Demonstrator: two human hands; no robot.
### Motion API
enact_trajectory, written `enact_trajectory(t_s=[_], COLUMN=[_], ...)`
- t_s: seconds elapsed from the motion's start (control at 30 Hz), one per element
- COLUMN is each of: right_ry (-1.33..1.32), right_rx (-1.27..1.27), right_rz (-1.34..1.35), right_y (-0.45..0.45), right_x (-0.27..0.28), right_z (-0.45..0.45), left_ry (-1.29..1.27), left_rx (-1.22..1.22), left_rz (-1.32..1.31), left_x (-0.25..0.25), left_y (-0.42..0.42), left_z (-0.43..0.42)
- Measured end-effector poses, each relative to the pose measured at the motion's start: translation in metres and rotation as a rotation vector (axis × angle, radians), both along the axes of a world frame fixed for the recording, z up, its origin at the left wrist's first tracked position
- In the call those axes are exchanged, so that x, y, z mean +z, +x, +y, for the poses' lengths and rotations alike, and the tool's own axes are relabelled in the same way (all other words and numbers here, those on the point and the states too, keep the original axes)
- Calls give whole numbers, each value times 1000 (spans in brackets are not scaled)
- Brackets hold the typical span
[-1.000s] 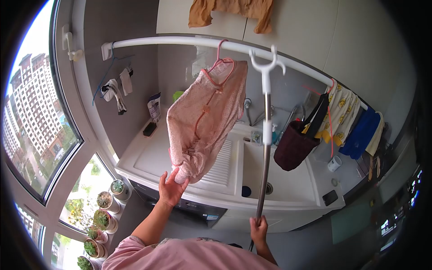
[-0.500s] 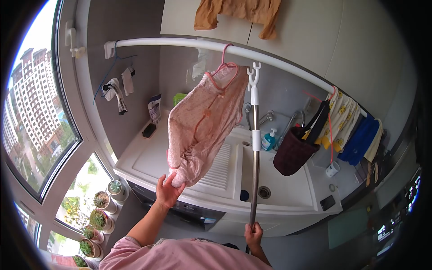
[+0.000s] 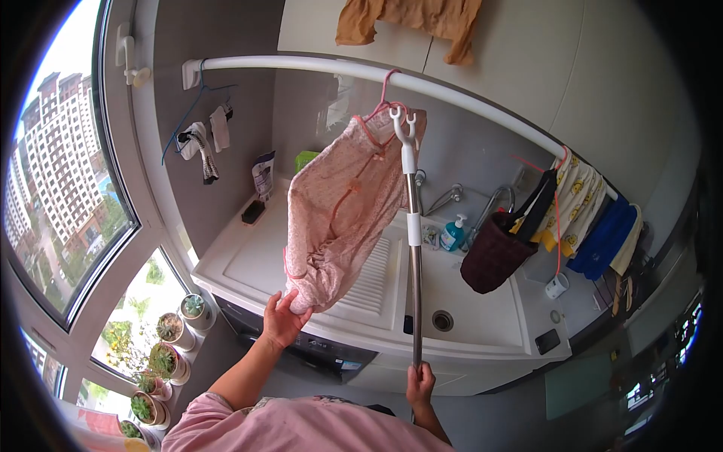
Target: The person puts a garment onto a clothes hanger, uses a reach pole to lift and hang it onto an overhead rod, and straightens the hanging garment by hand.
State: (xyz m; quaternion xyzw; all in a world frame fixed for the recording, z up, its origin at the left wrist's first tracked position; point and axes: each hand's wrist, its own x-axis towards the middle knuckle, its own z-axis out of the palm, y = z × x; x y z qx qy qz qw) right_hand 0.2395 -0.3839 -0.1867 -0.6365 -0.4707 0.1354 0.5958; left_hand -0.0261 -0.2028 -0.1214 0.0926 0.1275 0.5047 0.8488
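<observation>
Since the earlier frames, the pole's white fork (image 3: 404, 126) has shifted left, from clear of the pink garment (image 3: 335, 218) to in front of its upper right edge near the collar; both hands keep their holds. Left to right: window (image 3: 64, 173) with tower blocks outside, a row of potted plants (image 3: 163, 360) below it. Blue hanger (image 3: 181, 125) hangs off the left end of the white rod (image 3: 301, 65), small white pieces (image 3: 220, 129) on it. Pink garment hangs on a pink hanger (image 3: 384, 94) from the rod, over the ribbed counter, lower end slanting left. Left hand (image 3: 283, 322) is closed on that lower end, thumb and fingers on the fabric. Right hand (image 3: 420, 383), well apart from the left, is wrapped around the metal pole (image 3: 416, 301), which stands near upright in front of the sink (image 3: 489, 320). Can't tell if the fork touches the hanger; they overlap in this 1 view. Behind the sink, a blue pump bottle (image 3: 453, 236); farther right, a dark maroon bag (image 3: 493, 256), then yellow-print cloth (image 3: 574, 197) and blue cloth (image 3: 600, 239) along the rod, a white cup (image 3: 556, 286) below, phone (image 3: 547, 341) at the counter's right end.
</observation>
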Motion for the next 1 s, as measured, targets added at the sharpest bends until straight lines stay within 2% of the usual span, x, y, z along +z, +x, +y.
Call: enact_trajectory(t_s=[0.03, 0.13, 0.43, 1.0], right_ry=[19, 18, 34, 59], right_rx=[-40, -63, -59, 3], right_rz=[-112, -174, -156, -109], right_y=[0, 0, 9, 20], right_x=[3, 3, -22, -10], right_z=[2, 8, 19, 54], left_ry=[-3, -5, -37, -89], left_rx=[0, 4, 41, 109], left_rz=[-2, 2, 31, 41], left_x=[-1, 1, 5, 6], left_y=[0, 0, -4, 5], left_z=[0, -1, -3, -8])
